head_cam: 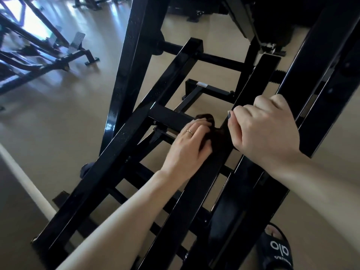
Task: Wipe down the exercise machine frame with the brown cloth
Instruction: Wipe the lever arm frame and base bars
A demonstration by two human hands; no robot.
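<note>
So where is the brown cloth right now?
In the head view, the dark brown cloth sits mid-frame under the left hand, pressed on a black metal frame bar, just left of the right hand gripping another bar.

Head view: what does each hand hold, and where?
Left hand grips the bunched brown cloth against a frame bar; right hand curls around an upright frame bar.

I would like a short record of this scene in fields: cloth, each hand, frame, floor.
cloth: brown cloth, bunched on a black bar
left hand: left hand presses the cloth, ring on one finger
right hand: right hand grips a slanted bar, no cloth
frame: exercise machine frame, glossy black
floor: beige floor, sandal at lower right
</note>
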